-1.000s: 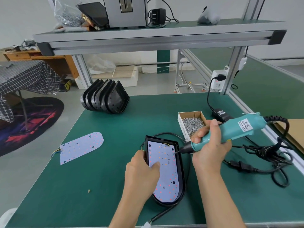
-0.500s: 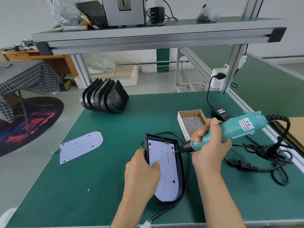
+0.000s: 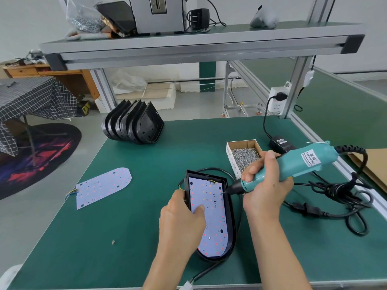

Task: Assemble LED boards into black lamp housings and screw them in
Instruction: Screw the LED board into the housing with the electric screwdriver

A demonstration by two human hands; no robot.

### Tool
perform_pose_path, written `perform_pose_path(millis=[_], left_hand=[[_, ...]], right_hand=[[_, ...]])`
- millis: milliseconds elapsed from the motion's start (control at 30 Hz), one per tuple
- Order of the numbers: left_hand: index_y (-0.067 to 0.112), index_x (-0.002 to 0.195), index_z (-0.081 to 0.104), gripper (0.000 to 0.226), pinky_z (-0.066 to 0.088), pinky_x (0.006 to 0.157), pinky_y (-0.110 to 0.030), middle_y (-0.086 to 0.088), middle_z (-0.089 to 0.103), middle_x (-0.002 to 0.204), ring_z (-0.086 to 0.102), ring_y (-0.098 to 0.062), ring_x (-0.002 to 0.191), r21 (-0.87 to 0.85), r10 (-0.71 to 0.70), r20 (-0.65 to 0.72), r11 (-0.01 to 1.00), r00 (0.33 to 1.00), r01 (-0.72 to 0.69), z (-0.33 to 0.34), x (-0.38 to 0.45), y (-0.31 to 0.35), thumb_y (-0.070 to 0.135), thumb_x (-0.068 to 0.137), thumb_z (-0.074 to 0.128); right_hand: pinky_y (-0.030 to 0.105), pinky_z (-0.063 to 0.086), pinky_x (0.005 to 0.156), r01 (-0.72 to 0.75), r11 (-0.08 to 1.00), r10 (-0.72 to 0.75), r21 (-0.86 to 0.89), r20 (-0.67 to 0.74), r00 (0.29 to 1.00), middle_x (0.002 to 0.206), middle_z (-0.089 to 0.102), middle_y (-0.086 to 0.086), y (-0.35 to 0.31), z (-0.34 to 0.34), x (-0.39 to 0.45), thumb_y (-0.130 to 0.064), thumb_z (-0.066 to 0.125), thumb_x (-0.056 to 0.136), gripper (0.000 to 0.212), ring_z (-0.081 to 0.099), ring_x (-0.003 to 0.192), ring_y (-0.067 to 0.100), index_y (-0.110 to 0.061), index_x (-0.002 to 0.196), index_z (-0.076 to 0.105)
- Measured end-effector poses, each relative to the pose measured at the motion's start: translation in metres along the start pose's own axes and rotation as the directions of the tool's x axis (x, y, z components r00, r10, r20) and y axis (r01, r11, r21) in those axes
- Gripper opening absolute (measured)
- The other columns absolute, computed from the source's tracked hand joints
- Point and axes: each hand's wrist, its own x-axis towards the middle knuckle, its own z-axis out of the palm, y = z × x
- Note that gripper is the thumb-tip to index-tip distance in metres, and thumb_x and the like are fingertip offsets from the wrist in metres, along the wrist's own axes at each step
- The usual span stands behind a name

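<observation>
A black lamp housing [image 3: 231,225] lies on the green table with a white LED board [image 3: 215,222] seated inside it. My left hand [image 3: 181,223] grips the housing's left wall, its thumb pressing on the board. My right hand [image 3: 265,185] grips a teal electric screwdriver [image 3: 297,162], whose tip touches a screw point near the board's upper right edge. A second LED board [image 3: 102,187] with short wires lies loose to the left. Several empty black housings [image 3: 134,123] stand stacked at the back.
A small cardboard box of screws [image 3: 244,155] sits just behind the screwdriver. A black power adapter [image 3: 281,144] and coiled cables [image 3: 339,195] lie to the right, plugged into a socket [image 3: 277,99] on the frame post. An overhead shelf [image 3: 199,42] spans the bench.
The screwdriver tip has stayed at the board's upper right edge, and its rear end has dipped slightly. My left hand keeps its hold on the housing.
</observation>
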Motion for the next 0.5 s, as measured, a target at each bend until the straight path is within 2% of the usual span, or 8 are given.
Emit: perform_pose_path(millis=[300,500], left_hand=[[0.021,0.09,0.054,0.016,0.053,0.073,-0.037,0.008,0.068,0.082,0.062,-0.014,0.08,0.005,0.016,-0.003,1.0,1.0,-0.016,0.0006,-0.0017,0.0008,0.025,0.092,0.07],[0.022,0.088,0.054,0.017,0.051,0.067,-0.032,0.011,0.066,0.08,0.061,-0.011,0.077,-0.008,0.012,-0.017,1.0,1.0,-0.013,0.0007,-0.003,0.0001,0.025,0.092,0.07]], right_hand=[[0.028,0.036,0.05,0.024,1.0,-0.024,-0.019,0.008,1.0,0.057,0.05,0.003,0.0003,0.0003,-0.0001,-0.031,0.07,0.088,0.022,0.039,0.043,0.02,-0.014,0.088,0.055],[0.027,0.037,0.05,0.02,1.0,-0.02,-0.02,-0.004,1.0,0.057,0.05,0.003,0.0013,-0.0026,-0.0005,-0.028,0.069,0.089,0.022,0.04,0.043,0.02,-0.014,0.087,0.053]])
